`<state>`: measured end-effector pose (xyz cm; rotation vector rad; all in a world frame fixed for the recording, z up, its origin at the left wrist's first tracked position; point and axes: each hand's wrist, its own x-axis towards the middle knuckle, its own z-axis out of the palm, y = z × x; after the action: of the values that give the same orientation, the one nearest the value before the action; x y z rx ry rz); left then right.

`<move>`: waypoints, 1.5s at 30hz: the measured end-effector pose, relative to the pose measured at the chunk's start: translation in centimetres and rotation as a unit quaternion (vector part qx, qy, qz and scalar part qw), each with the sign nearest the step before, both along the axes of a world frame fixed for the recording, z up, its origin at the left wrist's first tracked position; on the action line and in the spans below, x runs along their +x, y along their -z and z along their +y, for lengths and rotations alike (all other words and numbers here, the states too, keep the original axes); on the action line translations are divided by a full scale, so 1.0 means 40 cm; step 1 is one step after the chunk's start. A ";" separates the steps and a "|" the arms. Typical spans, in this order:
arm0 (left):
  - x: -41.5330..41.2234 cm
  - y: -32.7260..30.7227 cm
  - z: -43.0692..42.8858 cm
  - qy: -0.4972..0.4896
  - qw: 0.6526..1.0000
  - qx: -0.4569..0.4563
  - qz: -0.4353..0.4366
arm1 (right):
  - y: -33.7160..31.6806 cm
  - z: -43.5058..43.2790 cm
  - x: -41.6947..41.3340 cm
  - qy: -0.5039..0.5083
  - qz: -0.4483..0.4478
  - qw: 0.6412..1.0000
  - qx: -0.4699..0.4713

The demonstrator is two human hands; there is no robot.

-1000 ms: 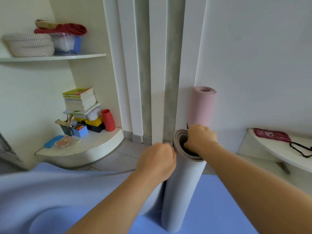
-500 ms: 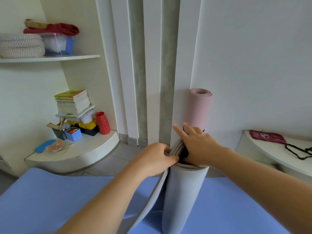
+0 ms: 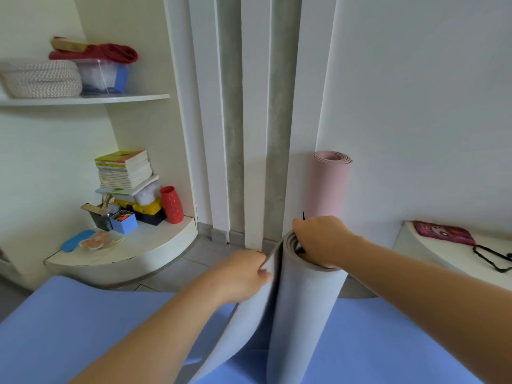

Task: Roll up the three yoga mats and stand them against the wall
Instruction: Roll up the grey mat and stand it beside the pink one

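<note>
A grey mat [image 3: 302, 306] stands upright as a roll in front of me, its outer flap hanging loose on the left. My left hand [image 3: 243, 275] pinches the top edge of that flap. My right hand [image 3: 321, 239] grips the roll's top rim, fingers curled into its opening. Behind it a pink rolled mat [image 3: 329, 184] stands against the white wall [image 3: 415, 106]. A blue mat [image 3: 97, 333] lies flat on the floor under the grey roll.
A low curved ledge [image 3: 155, 245] at left carries books, a red vase [image 3: 171, 205] and small boxes; a shelf [image 3: 83, 99] above bears a basket. A right ledge [image 3: 443, 253] holds a pink pouch [image 3: 443, 232]. Grey tile floor shows between.
The loose flap has been drawn in toward the roll. My right hand opened over the roll's top, then gripped the rim again. My view shifted slightly.
</note>
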<state>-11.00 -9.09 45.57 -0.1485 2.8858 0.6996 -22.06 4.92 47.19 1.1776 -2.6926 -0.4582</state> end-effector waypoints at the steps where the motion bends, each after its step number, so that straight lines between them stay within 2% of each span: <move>1: 0.004 -0.001 0.000 -0.026 0.998 -0.051 0.034 | 0.000 -0.004 0.006 0.006 0.004 1.000 0.000; 4: -0.001 -0.012 0.013 -0.072 0.986 -0.106 0.111 | 0.009 -0.022 0.016 0.029 0.017 0.999 -0.017; 11: 0.020 -0.005 0.075 -0.054 0.979 -0.148 0.128 | 0.017 -0.024 0.030 0.041 0.018 0.998 -0.047; 18: 0.045 -0.011 0.123 -0.110 0.984 -0.045 0.131 | 0.026 -0.018 0.047 0.053 0.022 0.994 -0.096; 23: 0.026 -0.001 0.124 -0.136 0.985 0.002 0.108 | 0.025 -0.002 0.050 0.067 0.036 0.993 -0.092; 26: 0.004 -0.011 0.117 -0.133 0.987 0.042 0.073 | 0.030 0.012 0.036 0.114 0.013 0.988 -0.103; 30: -0.029 -0.044 0.126 -0.083 0.992 0.092 0.008 | 0.017 0.025 0.024 0.181 -0.024 0.981 -0.060; 34: -0.041 -0.038 0.117 -0.043 0.991 0.123 0.023 | -0.010 0.056 -0.003 0.214 -0.119 0.968 -0.054; 36: -0.042 -0.033 0.099 -0.013 0.992 0.124 0.034 | -0.034 0.076 -0.012 0.198 -0.160 0.966 -0.037; 39: -0.051 -0.028 0.075 0.026 0.990 0.123 0.058 | -0.060 0.094 0.002 0.102 -0.084 0.991 0.030; 42: -0.062 -0.023 0.075 0.029 0.988 0.118 0.091 | -0.049 0.086 0.020 -0.060 -0.078 0.995 -0.005; 45: -0.070 -0.009 0.096 -0.019 0.980 0.148 0.128 | -0.036 0.082 0.023 -0.097 -0.036 0.995 -0.009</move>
<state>-13.80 -5.24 45.92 -0.0810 2.9733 1.2276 -21.13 8.20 48.61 1.4600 -2.5994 -0.3689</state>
